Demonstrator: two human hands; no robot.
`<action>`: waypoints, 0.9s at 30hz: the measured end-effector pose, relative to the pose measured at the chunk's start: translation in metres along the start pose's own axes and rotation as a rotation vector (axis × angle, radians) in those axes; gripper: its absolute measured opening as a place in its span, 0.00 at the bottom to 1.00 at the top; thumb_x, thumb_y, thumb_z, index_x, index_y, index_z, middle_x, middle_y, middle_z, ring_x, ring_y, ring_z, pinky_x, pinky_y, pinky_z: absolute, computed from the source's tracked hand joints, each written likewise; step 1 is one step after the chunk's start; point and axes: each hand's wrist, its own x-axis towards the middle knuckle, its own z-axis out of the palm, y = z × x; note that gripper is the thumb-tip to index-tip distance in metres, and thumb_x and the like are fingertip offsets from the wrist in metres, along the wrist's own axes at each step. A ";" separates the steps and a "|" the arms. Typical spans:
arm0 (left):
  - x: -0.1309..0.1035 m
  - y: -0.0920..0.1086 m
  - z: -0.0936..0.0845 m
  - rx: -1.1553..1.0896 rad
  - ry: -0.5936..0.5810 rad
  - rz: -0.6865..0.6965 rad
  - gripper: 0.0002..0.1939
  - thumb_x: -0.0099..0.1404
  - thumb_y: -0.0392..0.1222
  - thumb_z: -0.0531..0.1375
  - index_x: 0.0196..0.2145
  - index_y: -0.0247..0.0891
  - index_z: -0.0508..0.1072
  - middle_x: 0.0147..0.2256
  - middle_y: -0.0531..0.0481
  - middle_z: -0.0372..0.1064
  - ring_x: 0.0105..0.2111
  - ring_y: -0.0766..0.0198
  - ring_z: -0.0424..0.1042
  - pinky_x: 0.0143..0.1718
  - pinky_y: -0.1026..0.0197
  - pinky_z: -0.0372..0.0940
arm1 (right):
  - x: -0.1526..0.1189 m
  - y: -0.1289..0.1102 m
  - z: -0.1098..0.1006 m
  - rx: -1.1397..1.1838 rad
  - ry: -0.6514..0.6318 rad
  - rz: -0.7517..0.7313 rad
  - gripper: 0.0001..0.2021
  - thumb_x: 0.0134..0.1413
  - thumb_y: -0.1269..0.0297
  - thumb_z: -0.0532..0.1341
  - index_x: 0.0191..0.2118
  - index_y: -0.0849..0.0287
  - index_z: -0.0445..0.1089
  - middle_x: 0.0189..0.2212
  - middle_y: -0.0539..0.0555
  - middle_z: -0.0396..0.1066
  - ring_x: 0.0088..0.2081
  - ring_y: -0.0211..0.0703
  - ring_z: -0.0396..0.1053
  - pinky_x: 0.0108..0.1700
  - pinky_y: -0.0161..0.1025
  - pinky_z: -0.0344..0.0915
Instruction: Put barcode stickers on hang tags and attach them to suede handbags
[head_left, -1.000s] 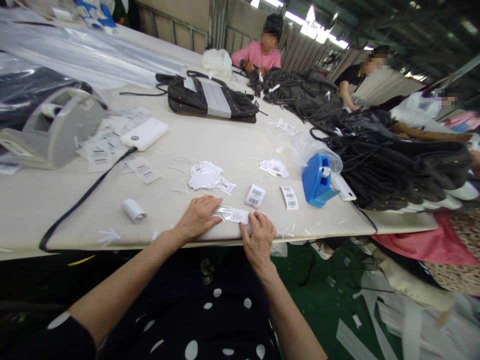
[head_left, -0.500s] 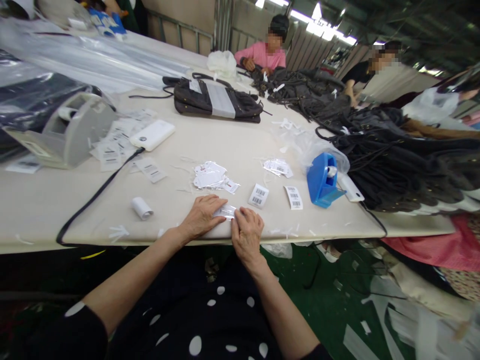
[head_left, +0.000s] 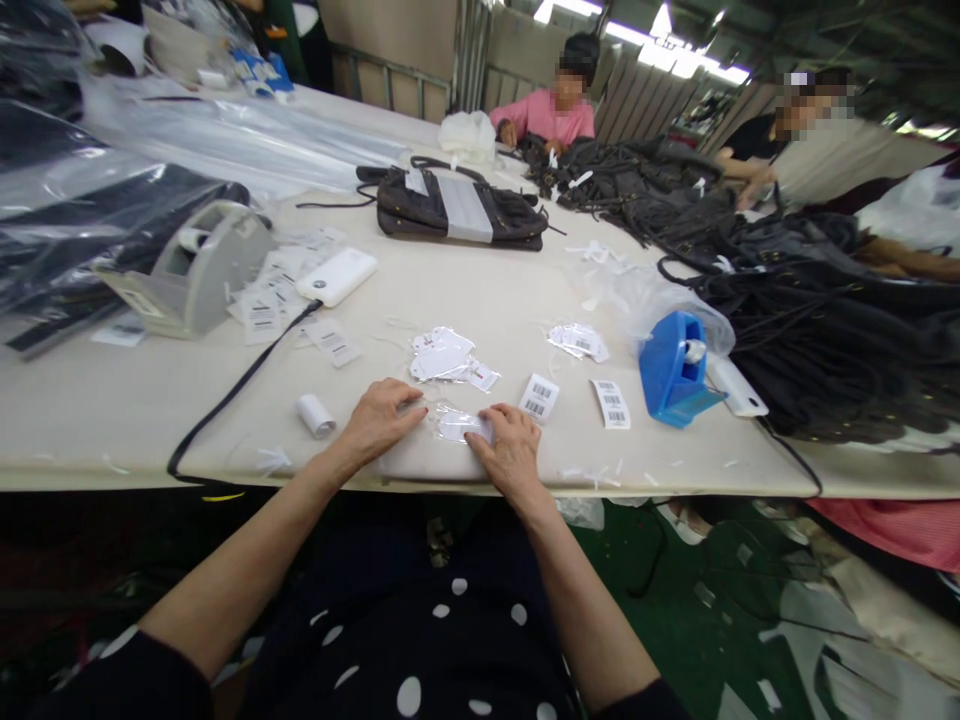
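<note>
Broadly, a pale bench (head_left: 465, 285) spans the view, with a large heap of dark cloth goods (head_left: 825, 320) along its right side and a dark bundle with a pale band (head_left: 397, 210) towards the far edge. A grey dispenser (head_left: 206, 290) stands at the left, a smaller blue dispenser (head_left: 667, 375) at the right.

The left hand (head_left: 375, 420) rests low over the near part of the bench, just beside the left end of a clear-sleeved tag (head_left: 454, 425). Its fingers are loosely bent, the thumb near the forefinger; whether anything thin is caught between them, I cannot tell. The right hand (head_left: 514, 445) has its fingers part-curled, thumb a little apart from the forefinger, holding the tag's right end down against the bench.

Beyond the tag sits a loose pile of tags (head_left: 442, 355); nearer the right hand are a curled barcode label (head_left: 538, 400) and a flat barcode strip (head_left: 611, 405).

The slick sleeve could skid or swivel if the right fingers press unevenly, since the left end looks poorly pinned. The film might also crease under the thumb, and a sideways knuckle could nudge the curled label, which sits close by.
</note>
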 end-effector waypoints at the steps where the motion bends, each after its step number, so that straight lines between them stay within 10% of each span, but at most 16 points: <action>1: 0.001 0.001 0.001 0.001 0.028 -0.026 0.14 0.55 0.45 0.54 0.35 0.36 0.72 0.36 0.45 0.70 0.38 0.57 0.67 0.44 0.54 0.60 | 0.001 0.000 -0.001 0.020 -0.012 0.008 0.12 0.47 0.59 0.62 0.39 0.55 0.69 0.43 0.53 0.66 0.46 0.48 0.58 0.47 0.43 0.49; 7: -0.003 0.013 0.000 0.137 0.293 -0.139 0.07 0.56 0.41 0.54 0.30 0.39 0.71 0.34 0.47 0.69 0.40 0.56 0.65 0.45 0.53 0.58 | 0.002 0.001 -0.005 0.093 -0.079 0.014 0.09 0.47 0.62 0.61 0.37 0.55 0.68 0.40 0.52 0.68 0.44 0.46 0.60 0.46 0.43 0.49; 14: -0.010 0.029 0.009 0.300 0.109 -0.209 0.14 0.56 0.52 0.55 0.23 0.38 0.68 0.30 0.45 0.67 0.36 0.52 0.64 0.36 0.52 0.59 | 0.000 0.001 -0.010 0.145 -0.151 0.012 0.14 0.44 0.63 0.63 0.40 0.55 0.67 0.39 0.52 0.70 0.43 0.46 0.61 0.46 0.44 0.49; 27: -0.006 0.030 0.012 0.155 0.055 -0.247 0.07 0.56 0.40 0.51 0.24 0.38 0.66 0.26 0.47 0.68 0.30 0.57 0.67 0.32 0.57 0.60 | -0.016 0.002 -0.012 0.118 -0.130 -0.021 0.15 0.45 0.63 0.63 0.42 0.54 0.67 0.39 0.51 0.69 0.43 0.45 0.62 0.47 0.43 0.51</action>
